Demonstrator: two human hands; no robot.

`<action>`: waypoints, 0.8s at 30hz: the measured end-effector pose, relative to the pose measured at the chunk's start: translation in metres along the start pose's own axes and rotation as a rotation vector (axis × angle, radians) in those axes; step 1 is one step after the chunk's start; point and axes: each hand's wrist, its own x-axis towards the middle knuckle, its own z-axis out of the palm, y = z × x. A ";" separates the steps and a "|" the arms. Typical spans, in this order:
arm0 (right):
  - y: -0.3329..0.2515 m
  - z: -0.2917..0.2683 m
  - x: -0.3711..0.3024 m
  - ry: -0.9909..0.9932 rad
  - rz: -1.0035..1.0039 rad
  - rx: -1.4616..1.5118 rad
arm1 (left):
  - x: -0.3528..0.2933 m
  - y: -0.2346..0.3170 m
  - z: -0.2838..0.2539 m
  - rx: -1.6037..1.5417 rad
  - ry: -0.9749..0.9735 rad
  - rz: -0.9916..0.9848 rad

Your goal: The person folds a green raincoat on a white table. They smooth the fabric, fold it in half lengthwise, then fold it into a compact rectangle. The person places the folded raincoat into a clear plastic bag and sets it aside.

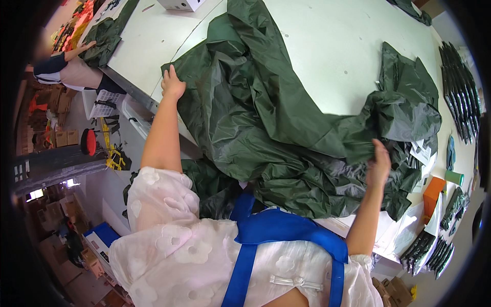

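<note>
A large dark green sheet of thin fabric (266,117) lies crumpled across a white table (327,36) and hangs over its near edge. My left hand (172,84) grips the fabric's left edge near the table's rim. My right hand (379,163) is closed on a bunched fold at the right side of the heap. Both arms are spread wide with the fabric between them.
Stacks of dark flat packets (460,87) line the right edge of the table, and more packets (427,250) lie at lower right. An orange box (432,193) and a green cup (454,177) stand nearby. Another person's arm (66,53) touches green fabric at far left.
</note>
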 end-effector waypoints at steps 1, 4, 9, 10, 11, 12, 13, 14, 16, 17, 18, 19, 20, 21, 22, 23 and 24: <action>-0.029 0.002 -0.004 0.083 -0.115 0.027 | 0.008 -0.008 0.003 0.043 -0.041 0.022; -0.075 -0.036 0.035 0.082 -0.309 0.262 | 0.025 -0.028 0.004 0.058 -0.161 0.121; -0.127 -0.036 0.081 0.281 -0.232 0.128 | 0.021 -0.018 0.012 -0.071 -0.221 0.027; -0.130 -0.021 0.070 0.372 -0.189 -0.004 | 0.023 -0.019 0.009 0.005 -0.227 0.045; -0.113 -0.026 0.060 0.228 -0.204 -0.031 | 0.021 -0.017 0.004 0.080 -0.240 0.067; -0.094 -0.035 0.045 0.091 -0.221 -0.057 | 0.021 -0.015 0.002 0.152 -0.249 0.097; -0.087 -0.018 0.012 0.069 -0.206 -0.262 | 0.018 -0.027 0.003 0.120 -0.135 0.154; -0.078 0.006 -0.026 0.046 -0.194 -0.462 | 0.019 -0.039 0.002 0.068 -0.140 0.144; -0.043 0.006 -0.076 0.039 0.063 -0.617 | 0.029 -0.043 0.008 -0.053 -0.175 0.170; -0.012 0.003 -0.099 0.050 0.058 -0.638 | 0.039 -0.048 0.018 -0.122 -0.152 0.223; 0.029 -0.011 -0.113 -0.100 -0.061 -0.590 | 0.049 -0.058 0.030 -0.195 -0.128 0.269; 0.021 0.005 -0.130 -0.175 0.140 -0.686 | 0.058 -0.080 0.036 -0.486 -0.269 0.236; 0.024 0.002 -0.138 -0.267 0.182 -0.711 | 0.060 -0.091 0.043 -0.781 -0.420 0.197; 0.020 -0.010 -0.145 -0.334 0.251 -0.673 | 0.057 -0.077 0.031 -0.823 -0.494 0.224; 0.014 -0.024 -0.151 -0.399 0.318 -0.625 | 0.046 -0.058 0.004 -0.836 -0.503 0.021; 0.013 -0.047 -0.146 -0.467 0.389 -0.591 | 0.038 -0.052 -0.020 -0.729 -0.411 -0.090; 0.015 -0.075 -0.136 -0.461 0.193 -0.485 | 0.058 -0.096 -0.014 -0.751 -0.328 -0.101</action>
